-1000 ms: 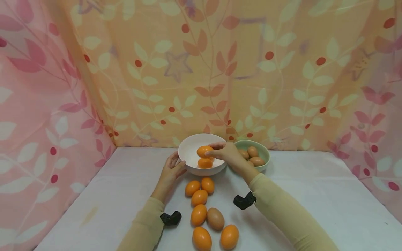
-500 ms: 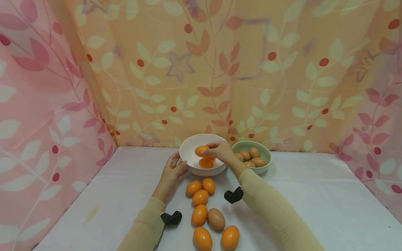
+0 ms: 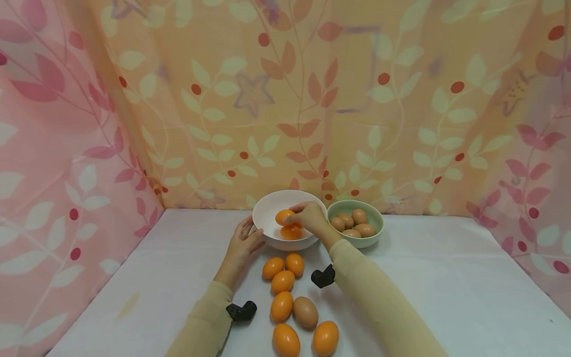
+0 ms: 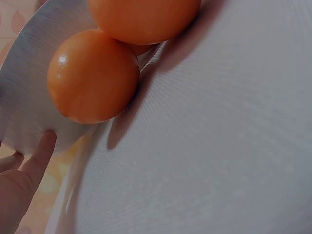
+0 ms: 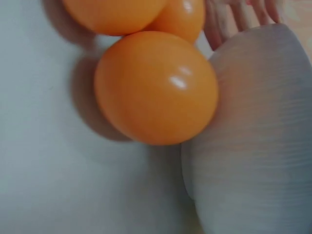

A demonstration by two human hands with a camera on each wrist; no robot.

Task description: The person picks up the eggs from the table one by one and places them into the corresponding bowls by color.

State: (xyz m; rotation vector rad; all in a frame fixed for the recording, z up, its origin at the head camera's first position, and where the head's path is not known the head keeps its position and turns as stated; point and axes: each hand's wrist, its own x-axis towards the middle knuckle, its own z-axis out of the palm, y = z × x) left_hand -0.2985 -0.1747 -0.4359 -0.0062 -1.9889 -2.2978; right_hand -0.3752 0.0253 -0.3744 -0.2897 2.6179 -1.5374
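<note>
Over the white bowl (image 3: 272,210) in the head view, my right hand (image 3: 311,218) pinches an orange egg (image 3: 283,216) between thumb and fingers. At least one other orange egg (image 3: 291,233) lies in that bowl, partly hidden by the hand. My left hand (image 3: 241,245) rests against the bowl's left outer side with fingers fairly straight. The left wrist view shows its fingertips (image 4: 48,139) touching the bowl wall. In front of the bowl, several orange eggs (image 3: 283,282) lie on the table; one orange egg (image 5: 156,87) is close by in the right wrist view.
A green bowl (image 3: 379,223) with several brown eggs (image 3: 359,216) stands right beside the white one. Among the orange eggs on the white table (image 3: 428,267) lies a single brown egg (image 3: 305,312). A patterned curtain (image 3: 285,99) closes off the back and sides.
My right hand and forearm have shifted left, carrying the orange egg slightly left over the white bowl. More of the green bowl now shows. The left hand keeps its place at the bowl.
</note>
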